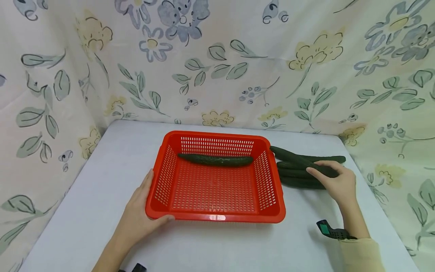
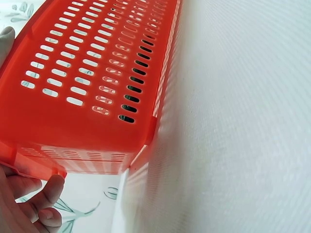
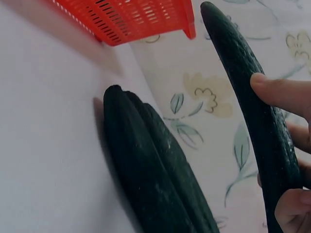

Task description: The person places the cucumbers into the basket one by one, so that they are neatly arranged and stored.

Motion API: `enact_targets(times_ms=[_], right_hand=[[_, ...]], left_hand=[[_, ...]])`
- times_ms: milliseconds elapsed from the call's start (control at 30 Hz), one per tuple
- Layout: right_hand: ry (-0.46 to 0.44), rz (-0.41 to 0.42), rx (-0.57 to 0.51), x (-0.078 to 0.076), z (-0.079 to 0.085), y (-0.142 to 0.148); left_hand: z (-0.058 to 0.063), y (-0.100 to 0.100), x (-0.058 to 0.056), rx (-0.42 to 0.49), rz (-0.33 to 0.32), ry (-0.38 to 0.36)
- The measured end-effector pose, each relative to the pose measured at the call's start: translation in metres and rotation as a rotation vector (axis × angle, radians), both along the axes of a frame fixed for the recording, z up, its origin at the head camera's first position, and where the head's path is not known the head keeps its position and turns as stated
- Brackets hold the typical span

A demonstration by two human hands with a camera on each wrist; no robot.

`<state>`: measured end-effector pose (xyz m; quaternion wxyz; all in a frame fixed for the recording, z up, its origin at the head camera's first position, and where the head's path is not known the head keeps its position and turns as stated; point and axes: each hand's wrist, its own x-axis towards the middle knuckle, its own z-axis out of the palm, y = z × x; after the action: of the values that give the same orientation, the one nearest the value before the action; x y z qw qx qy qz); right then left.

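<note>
A red plastic basket with slotted walls sits in mid-table, one dark green cucumber lying along its far side. My left hand grips the basket's near left corner, thumb along the front rim and fingers up the left side. In the left wrist view, curled fingers show at the rim. To the right, my right hand pinches a cucumber between thumb and fingers. It is raised above the pile in the right wrist view, its far tip close to the basket's right rim.
Several more cucumbers lie side by side on the white table, just right of the basket. A floral curtain hangs behind the table and at both sides. A dark band is on the right wrist.
</note>
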<state>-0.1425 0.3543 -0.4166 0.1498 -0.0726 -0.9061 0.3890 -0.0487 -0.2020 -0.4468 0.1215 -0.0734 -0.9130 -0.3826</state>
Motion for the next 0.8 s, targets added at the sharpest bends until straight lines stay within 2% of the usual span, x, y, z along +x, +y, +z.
enact_targets(times_ms=[167,400,800], right_hand=[[0.023,0.041,0.009,-0.008,0.009,-0.013],[0.101,0.128,0.09,-0.024,0.023,-0.04],[0.159,0.273,0.052,-0.053,0.038,-0.087]], left_hand=[[0.0,0.001,0.001,-0.007,0.002,-0.005],[0.0,0.0,0.001,-0.002,0.002,-0.005],[-0.001,0.0,0.0,0.004,0.001,-0.005]])
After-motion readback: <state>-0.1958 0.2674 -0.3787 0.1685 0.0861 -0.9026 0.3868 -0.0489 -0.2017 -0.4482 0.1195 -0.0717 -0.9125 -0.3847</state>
